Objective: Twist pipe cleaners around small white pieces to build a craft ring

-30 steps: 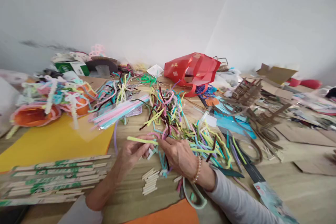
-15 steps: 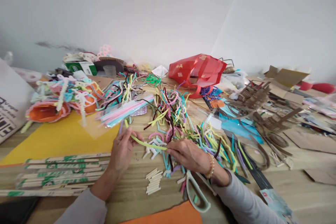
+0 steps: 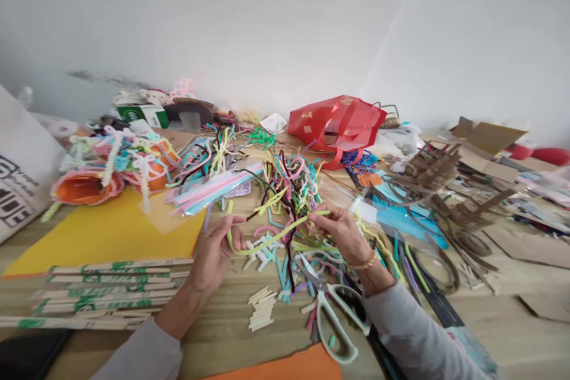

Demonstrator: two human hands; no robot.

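Note:
A yellow-green pipe cleaner (image 3: 271,241) sags in a curve between my two hands. My left hand (image 3: 216,252) pinches it near one end, where the tip bends upward past the fingers. Thumb and fingertips of my right hand (image 3: 341,231) grip it close to the other end, with a short piece sticking out beyond them. Beneath it lie short white and pale blue pieces (image 3: 262,255). White-handled scissors (image 3: 327,300) rest below my right hand, beside a small stack of short cream sticks (image 3: 262,309).
Behind my hands is a tangled heap of coloured pipe cleaners (image 3: 294,181). Wrapped chopsticks (image 3: 111,291) and a yellow sheet (image 3: 111,234) lie at left, an orange sheet (image 3: 285,365) in front. A red bag (image 3: 329,124) stands behind, brown woven pieces (image 3: 431,169) at right.
My right hand has moved up and right with its end of the pipe cleaner, uncovering the scissors. My left hand stays nearly in place, and the pipe cleaner now sags more deeply.

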